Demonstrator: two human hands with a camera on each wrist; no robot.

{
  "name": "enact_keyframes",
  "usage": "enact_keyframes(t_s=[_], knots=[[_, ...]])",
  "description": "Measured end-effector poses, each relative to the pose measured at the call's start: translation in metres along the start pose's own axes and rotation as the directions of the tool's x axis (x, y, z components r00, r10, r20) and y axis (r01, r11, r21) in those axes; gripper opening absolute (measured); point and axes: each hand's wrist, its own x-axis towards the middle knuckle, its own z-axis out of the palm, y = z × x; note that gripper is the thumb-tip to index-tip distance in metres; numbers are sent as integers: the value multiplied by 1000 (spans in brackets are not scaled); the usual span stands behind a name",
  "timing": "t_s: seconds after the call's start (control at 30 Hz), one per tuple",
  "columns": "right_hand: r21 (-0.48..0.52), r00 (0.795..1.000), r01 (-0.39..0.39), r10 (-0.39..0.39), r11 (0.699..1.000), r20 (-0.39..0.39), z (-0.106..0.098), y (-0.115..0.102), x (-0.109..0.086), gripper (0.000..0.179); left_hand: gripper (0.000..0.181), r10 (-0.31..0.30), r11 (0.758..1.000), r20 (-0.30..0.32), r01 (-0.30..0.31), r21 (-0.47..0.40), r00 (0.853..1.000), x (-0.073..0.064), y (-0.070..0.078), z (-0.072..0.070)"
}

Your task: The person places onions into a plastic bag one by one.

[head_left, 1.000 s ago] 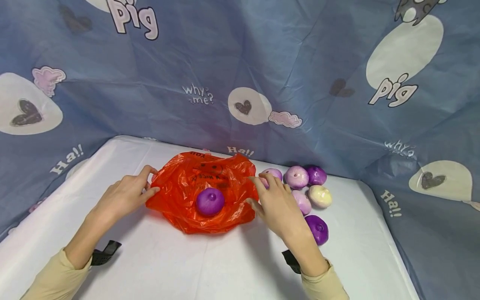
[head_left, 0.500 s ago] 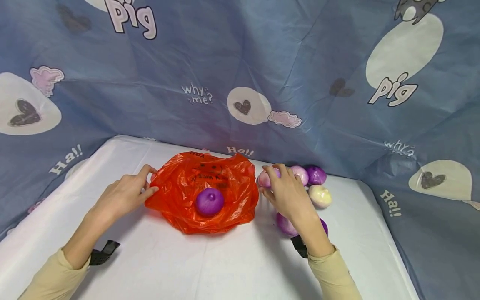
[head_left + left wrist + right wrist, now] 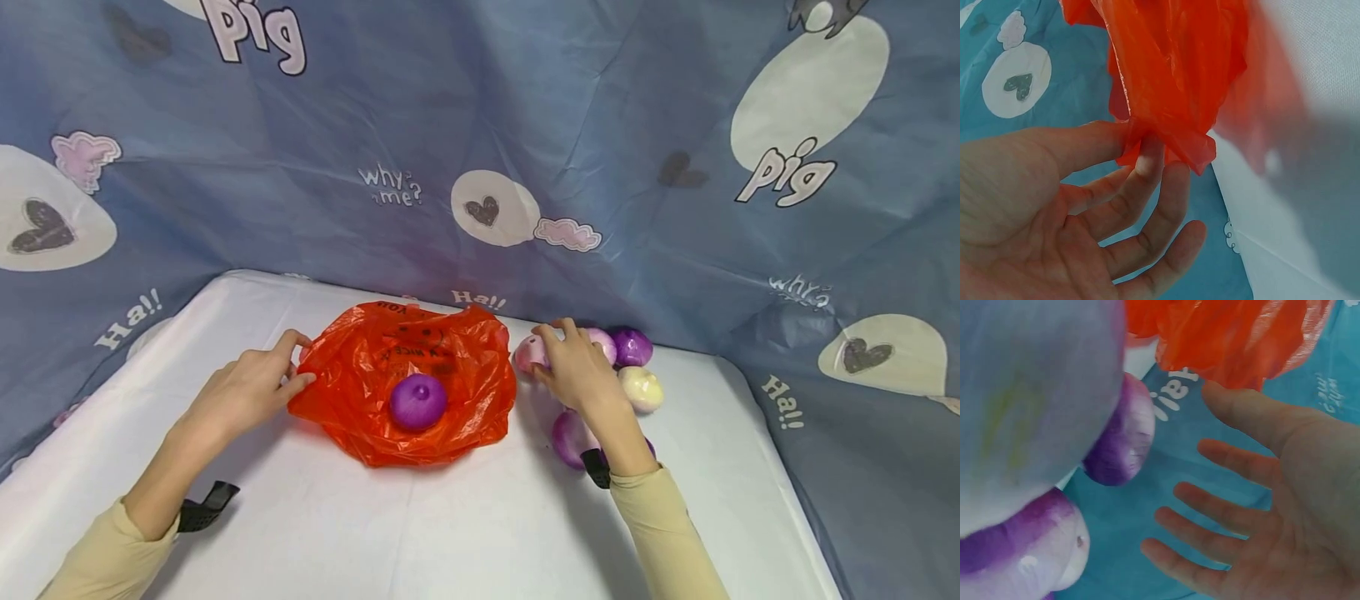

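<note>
A red plastic bag (image 3: pixel 337 392) lies spread on the table with its mouth open, and a purple onion (image 3: pixel 417 402) sits in it. My left hand (image 3: pixel 243 392) pinches the bag's left edge between thumb and fingers; the left wrist view shows the bunched plastic (image 3: pixel 1172 137) at the fingertips. Over the onion group on the right, my right hand (image 3: pixel 585 367) has its fingers spread and holds nothing. Its thumb and index finger are nearest to a pinkish onion (image 3: pixel 529 356). In the right wrist view, a purple-and-white onion (image 3: pixel 1129 434) is left of its open fingers (image 3: pixel 1222 512).
Around the right hand are several more onions, among them a pale yellow one (image 3: pixel 641 389), a dark purple one (image 3: pixel 632 347) and a purple-white one (image 3: pixel 572 439). The white-covered table (image 3: pixel 465 533) meets a blue printed curtain (image 3: pixel 360 233) at the back.
My right hand has moved right, from beside the bag's right edge to over the onions. The left hand keeps its pinch on the bag, nearly still.
</note>
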Motion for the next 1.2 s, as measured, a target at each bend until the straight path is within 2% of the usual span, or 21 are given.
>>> enact_keyframes(t_s=[0.27, 0.67, 0.93, 1.2], knots=[[-20, 998, 8, -7, 1000, 57, 6, -3, 15, 58, 50, 7, 1000, -3, -7, 1, 1000, 0, -1, 1], [-56, 982, -47, 57, 997, 178, 10, -8, 24, 65, 49, 7, 1000, -6, -7, 4, 1000, 0, -1, 0], [-108, 982, -39, 58, 993, 180, 18, -7, 26, 63, 49, 8, 1000, -6, -7, 10, 1000, 1, -1, 0], [-132, 981, -78, 100, 988, 168, 23, -9, 25, 53, 49, 6, 1000, -4, -6, 12, 1000, 1, 0, 0]])
